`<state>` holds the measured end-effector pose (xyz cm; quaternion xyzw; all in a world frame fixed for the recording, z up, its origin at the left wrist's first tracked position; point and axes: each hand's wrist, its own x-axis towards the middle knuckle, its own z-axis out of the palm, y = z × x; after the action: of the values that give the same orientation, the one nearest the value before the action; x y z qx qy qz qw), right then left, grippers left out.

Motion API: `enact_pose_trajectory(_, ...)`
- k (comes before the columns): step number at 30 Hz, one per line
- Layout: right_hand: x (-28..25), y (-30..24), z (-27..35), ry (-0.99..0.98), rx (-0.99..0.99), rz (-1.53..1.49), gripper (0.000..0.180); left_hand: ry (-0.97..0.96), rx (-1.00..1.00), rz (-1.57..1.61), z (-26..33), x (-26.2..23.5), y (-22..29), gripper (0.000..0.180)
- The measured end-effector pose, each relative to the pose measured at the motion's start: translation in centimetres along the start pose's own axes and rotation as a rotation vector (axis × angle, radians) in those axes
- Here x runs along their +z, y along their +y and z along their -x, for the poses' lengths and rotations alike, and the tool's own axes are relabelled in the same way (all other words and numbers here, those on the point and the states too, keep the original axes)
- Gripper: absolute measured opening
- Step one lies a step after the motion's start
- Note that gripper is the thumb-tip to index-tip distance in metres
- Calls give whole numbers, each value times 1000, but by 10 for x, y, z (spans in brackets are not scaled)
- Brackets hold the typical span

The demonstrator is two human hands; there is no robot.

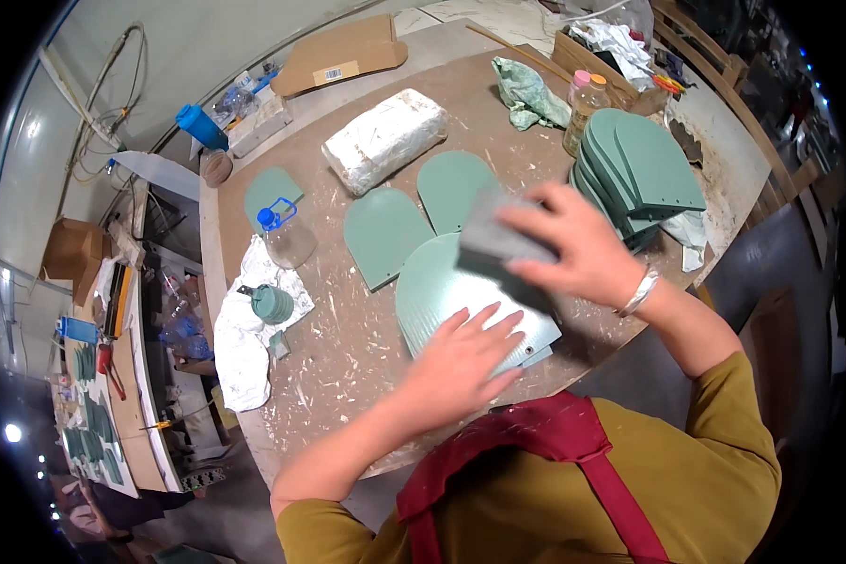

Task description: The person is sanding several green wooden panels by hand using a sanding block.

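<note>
My left hand (461,362) lies flat, fingers spread, pinning the green arched panel (432,291) to the worktop (348,357). My right hand (578,244) has its fingers wrapped around a grey sanding block (498,246), set on the panel's face.

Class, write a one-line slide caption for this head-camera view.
Right hand rubs a grey sanding block over a green arched panel while the left hand presses it flat on the dusty worktable.

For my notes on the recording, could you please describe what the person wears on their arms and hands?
Both hands are bare, with no gloves. The right hand has a silver bangle at the wrist. Mustard-yellow sleeves are pushed up past the elbows, leaving both forearms uncovered to the left hand. Dark red apron straps cross the yellow top.
</note>
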<state>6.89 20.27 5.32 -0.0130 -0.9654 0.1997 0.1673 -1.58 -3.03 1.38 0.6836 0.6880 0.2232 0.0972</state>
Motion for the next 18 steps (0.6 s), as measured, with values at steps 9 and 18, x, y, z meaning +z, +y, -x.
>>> enact_pose_trajectory(9, 33, 0, -84, -95, -21, 186, 51, 85, 27, 0, 0, 17, -3, 43)
enact_pose_trajectory(18, 22, 18, -83, -187, 112, 169, 53, 93, 28, -2, 1, 19, -1, 45)
